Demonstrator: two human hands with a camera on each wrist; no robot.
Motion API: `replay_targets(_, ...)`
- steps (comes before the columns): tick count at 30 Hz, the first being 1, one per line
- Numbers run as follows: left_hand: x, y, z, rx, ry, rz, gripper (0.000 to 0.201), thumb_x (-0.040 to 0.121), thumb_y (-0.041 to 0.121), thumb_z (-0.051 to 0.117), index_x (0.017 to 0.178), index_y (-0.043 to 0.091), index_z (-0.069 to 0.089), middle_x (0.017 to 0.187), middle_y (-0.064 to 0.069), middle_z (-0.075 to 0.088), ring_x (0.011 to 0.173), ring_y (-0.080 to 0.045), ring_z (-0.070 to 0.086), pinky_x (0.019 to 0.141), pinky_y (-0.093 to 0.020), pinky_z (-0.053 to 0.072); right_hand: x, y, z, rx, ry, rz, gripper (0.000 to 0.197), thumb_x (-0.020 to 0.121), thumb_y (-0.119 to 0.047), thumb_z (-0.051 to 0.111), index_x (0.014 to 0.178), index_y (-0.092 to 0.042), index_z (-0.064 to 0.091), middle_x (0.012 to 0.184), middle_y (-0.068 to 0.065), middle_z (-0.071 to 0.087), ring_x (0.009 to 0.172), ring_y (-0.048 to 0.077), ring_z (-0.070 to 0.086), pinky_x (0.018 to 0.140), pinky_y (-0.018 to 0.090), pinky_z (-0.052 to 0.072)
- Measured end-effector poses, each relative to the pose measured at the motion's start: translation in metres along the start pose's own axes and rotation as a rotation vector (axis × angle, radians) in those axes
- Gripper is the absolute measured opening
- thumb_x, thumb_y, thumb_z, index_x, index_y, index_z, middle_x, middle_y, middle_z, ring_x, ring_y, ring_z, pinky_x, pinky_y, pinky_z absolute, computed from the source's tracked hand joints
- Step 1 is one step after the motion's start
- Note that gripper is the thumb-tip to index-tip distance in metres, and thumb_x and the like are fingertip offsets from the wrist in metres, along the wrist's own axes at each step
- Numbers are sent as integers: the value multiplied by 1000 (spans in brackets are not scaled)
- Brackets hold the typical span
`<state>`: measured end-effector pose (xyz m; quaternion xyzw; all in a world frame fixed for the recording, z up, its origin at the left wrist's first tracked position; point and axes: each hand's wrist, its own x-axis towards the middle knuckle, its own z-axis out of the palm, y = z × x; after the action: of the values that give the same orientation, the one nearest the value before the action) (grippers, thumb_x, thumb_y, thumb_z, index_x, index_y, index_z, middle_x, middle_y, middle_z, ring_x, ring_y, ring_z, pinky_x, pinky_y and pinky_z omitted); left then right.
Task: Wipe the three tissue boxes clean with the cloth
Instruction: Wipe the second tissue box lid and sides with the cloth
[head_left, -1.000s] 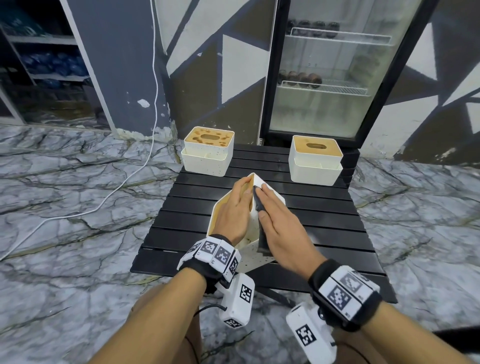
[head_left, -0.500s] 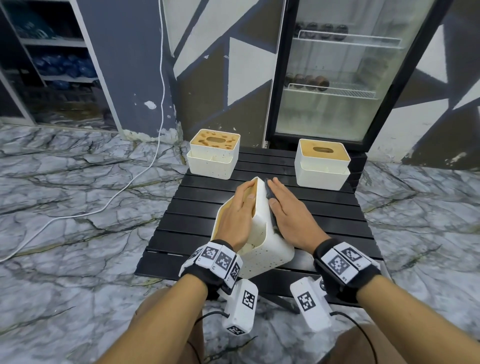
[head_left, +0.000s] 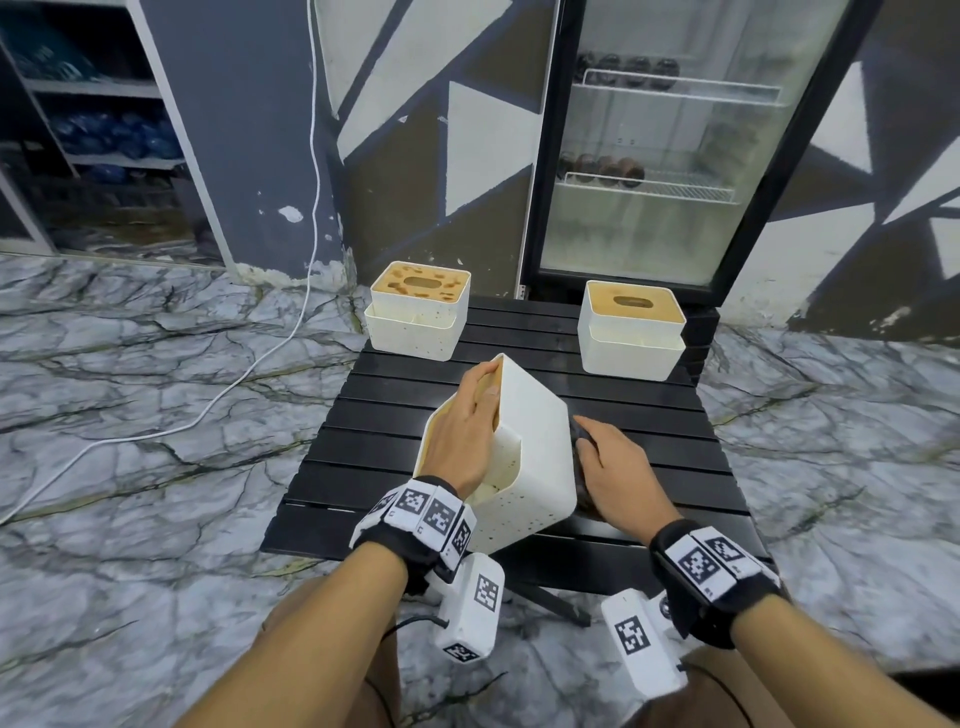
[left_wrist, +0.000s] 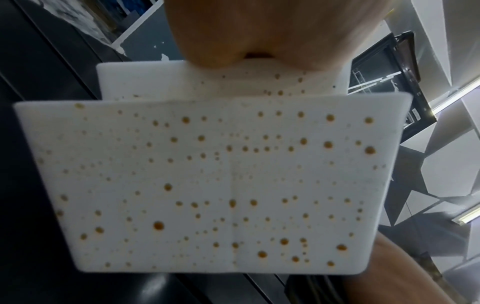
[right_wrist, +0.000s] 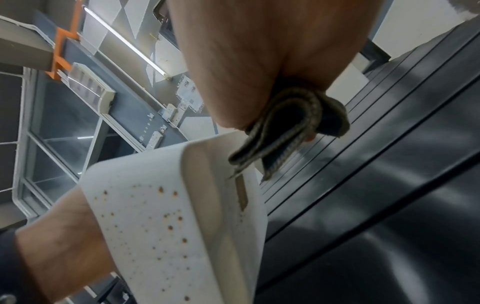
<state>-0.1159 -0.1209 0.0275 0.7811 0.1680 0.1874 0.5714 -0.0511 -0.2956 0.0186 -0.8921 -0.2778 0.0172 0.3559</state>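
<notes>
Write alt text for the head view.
A left hand tips a white, brown-spotted tissue box on a black slatted table while the right hand presses a dark cloth against its side. Two more boxes stand behind.

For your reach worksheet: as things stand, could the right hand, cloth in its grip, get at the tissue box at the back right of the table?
Probably yes: the right hand holding the cloth has only bare table slats between it and the back-right tissue box.

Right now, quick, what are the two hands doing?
Left hand: holds the tilted tissue box by its top.
Right hand: grips the folded cloth beside the box.
</notes>
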Motion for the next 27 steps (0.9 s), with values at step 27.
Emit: replay_targets(27,6,-19,18,1007,-330,430,50,96,59,26,140,43,42,89,7,70,95,-20,56,92,-36,32,-9,79,19,-459,-91,192,42,91,-22,51,132,-15,49,140,2,42,126,25,37,102,37,35)
